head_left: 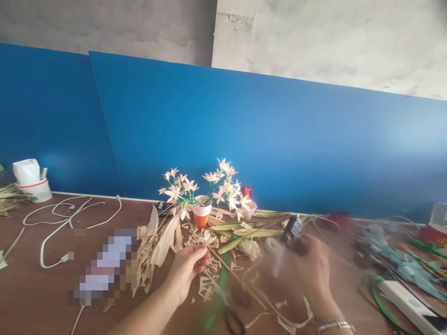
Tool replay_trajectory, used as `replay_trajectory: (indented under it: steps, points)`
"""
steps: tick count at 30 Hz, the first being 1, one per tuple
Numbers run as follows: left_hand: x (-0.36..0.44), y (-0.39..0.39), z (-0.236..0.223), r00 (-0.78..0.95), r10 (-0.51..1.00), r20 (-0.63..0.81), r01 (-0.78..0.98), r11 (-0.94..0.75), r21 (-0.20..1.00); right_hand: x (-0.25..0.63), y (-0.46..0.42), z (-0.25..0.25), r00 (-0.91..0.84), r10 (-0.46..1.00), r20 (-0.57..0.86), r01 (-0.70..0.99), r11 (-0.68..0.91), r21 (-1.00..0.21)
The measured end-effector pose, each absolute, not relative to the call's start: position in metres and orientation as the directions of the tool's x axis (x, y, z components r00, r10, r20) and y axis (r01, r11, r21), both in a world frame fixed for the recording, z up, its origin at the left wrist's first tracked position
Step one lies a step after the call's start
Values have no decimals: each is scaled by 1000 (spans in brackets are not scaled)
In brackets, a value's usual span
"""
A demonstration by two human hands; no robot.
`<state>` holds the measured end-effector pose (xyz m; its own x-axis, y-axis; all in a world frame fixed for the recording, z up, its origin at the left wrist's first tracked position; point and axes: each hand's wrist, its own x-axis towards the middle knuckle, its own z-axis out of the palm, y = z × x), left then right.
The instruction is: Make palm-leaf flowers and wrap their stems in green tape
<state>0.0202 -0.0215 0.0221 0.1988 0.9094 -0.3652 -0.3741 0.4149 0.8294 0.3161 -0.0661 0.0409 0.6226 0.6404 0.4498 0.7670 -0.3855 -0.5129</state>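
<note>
My left hand (pixel 191 267) is closed in a pinch at the lower middle, with a small cream flower (pixel 207 237) at its fingertips. The flower looks made of dried husk. My right hand (pixel 314 263) is smeared by motion and wears a bracelet. It is at a black tool (pixel 292 228) with a small metal tip and pale print; its kind I cannot make out. The right fingers are too blurred to show their grip. Beyond my left hand, a stacked orange-and-white paper cup (pixel 201 216) holds cream flowers (pixel 226 188) on green stems.
Dried husks (pixel 164 242) and cut scraps surround the cup. Dark scissor handles (pixel 234 320) lie at the front edge. A blurred-out object (pixel 106 265) and white cables (pixel 52 242) lie left; a power strip (pixel 407 300) lies right. A blue partition (pixel 244 135) stands behind the table.
</note>
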Motion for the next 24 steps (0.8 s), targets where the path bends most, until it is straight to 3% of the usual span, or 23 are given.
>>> replay_trajectory:
  steps: [2,5,7,10,17,20,24]
  points:
    - [21,-22,22,190,900,-393,-404,437,804,314,-66,43,603,654,456,767,-321,-555]
    - [21,-25,23,176,881,-438,-425,470,774,301,-65,39,482,756,443,740,-81,-668]
    - [21,-27,23,174,881,-441,-431,470,770,282,-64,36,402,812,424,647,76,-759]
    - [23,-30,22,189,883,-431,-454,467,759,240,-59,35,364,872,327,432,153,-889]
    - [29,-35,21,332,875,-353,-519,482,706,164,-43,32,342,883,320,331,206,-921]
    - [25,-33,20,324,890,-320,-497,448,743,157,-47,18,374,854,363,303,258,-918]
    - [20,-28,15,270,916,-297,-413,389,823,158,-52,1,274,891,363,309,275,-910]
